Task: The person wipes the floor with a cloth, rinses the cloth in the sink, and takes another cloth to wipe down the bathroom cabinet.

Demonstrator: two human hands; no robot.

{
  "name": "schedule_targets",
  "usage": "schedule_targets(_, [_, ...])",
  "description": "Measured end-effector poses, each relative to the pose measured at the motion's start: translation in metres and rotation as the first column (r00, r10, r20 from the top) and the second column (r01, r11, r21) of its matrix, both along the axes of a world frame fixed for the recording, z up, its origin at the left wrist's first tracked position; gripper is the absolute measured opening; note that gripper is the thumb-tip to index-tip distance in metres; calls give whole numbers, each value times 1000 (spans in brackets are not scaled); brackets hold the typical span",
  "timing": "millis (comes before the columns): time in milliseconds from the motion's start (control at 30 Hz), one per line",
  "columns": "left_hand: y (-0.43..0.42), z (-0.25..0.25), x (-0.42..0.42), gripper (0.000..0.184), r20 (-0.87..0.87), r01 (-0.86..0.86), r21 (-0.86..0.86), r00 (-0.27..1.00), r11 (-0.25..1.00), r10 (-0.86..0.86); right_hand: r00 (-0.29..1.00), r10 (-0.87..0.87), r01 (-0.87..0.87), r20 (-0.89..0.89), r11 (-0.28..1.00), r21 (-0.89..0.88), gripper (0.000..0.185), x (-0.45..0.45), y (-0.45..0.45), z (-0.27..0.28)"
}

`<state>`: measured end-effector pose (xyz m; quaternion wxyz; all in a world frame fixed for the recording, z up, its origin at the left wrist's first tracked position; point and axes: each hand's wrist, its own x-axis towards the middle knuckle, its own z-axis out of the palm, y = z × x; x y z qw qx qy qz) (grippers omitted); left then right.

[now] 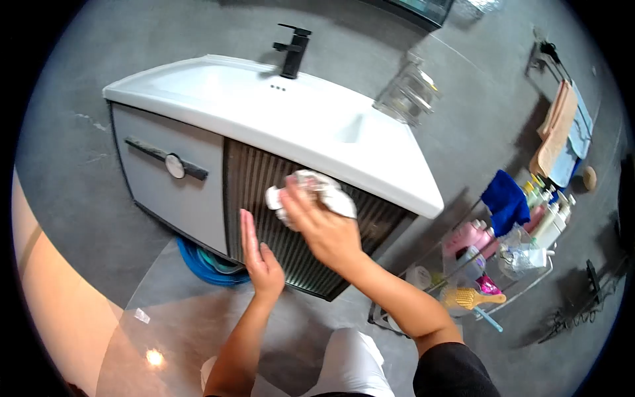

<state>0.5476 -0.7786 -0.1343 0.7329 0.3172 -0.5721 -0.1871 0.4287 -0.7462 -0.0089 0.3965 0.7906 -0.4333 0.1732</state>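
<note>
My right hand (324, 228) presses a crumpled white cloth (327, 192) against the ribbed dark glass door (264, 178) of the vanity cabinet, just under the white sink's rim (291, 139). Its fingers lie over the cloth. Lower and to the left, my left hand (263, 261) is raised beside the lower part of the same door, fingers extended upward and nothing in it. Whether it touches the glass cannot be told. Left of the ribbed door is a light grey cabinet front (169, 192) with a dark handle (165, 159) and a round white piece on it.
A black faucet (294, 53) stands at the sink's back. At right, a rack (522, 284) holds bottles, a blue cloth (506, 202) and a yellow brush (469, 298). Blue basins (205, 264) sit under the cabinet. Towels (559, 129) hang on the wall.
</note>
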Motion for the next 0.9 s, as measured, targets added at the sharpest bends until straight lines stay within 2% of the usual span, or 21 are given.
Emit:
schedule_targets(67, [-8,-9,5,60,27,-29,-8,999,1000,29,992,99,-93,-77,992,87,54,21,-23,-25])
schedule_targets(133, [-11,-6,17,60,12,-24,19,1000,1000,23,975,67,-45,-211,993,109,56,17,-14,-30])
schedule_targets(200, [-14,-5,25,60,14,-23,38,1000,999,23,971,-17,49,-238,991,127,58,11,-5,-13])
schedule_targets(233, [-17,-3,27,60,13,-24,44,1000,999,23,979,-35,53,-202,995,86,57,13,-8,0])
schedule_targets(267, [-18,-2,29,60,13,-28,51,1000,998,27,991,30,-22,-127,998,60,57,20,-18,10])
schedule_targets(333, [-22,4,28,60,-10,-38,31,999,999,38,996,60,-57,-72,997,47,53,49,-42,10])
schedule_targets(400, [-25,10,32,60,-5,-77,20,997,997,77,991,123,-123,-56,992,6,49,64,-55,5])
schedule_targets(467, [-25,10,37,60,-10,-79,27,997,996,80,996,64,-61,-68,997,40,47,45,-38,-4])
schedule_targets(500, [-23,10,39,60,-3,-74,32,997,997,74,995,66,-70,-73,996,-54,47,28,-32,-9])
schedule_targets(600, [-22,1,41,62,-1,-68,54,998,996,69,994,90,-84,56,990,-111,50,37,-32,10])
schedule_targets(633, [-22,-1,40,62,-7,-71,55,997,996,71,992,129,-130,-12,980,-151,50,50,-47,20])
schedule_targets(667, [-26,-2,39,62,-19,-82,52,996,995,84,986,165,-166,-14,978,-130,53,63,-63,14])
schedule_targets(733, [-26,-10,45,61,-20,-123,69,992,990,125,990,137,-138,29,990,41,57,83,-74,2])
schedule_targets(867, [-20,-25,54,61,7,-159,83,987,984,159,953,245,-207,-178,956,208,57,48,-59,-92])
schedule_targets(900, [-18,-29,57,61,12,-158,92,987,983,157,955,242,-196,-173,949,246,57,45,-58,-91])
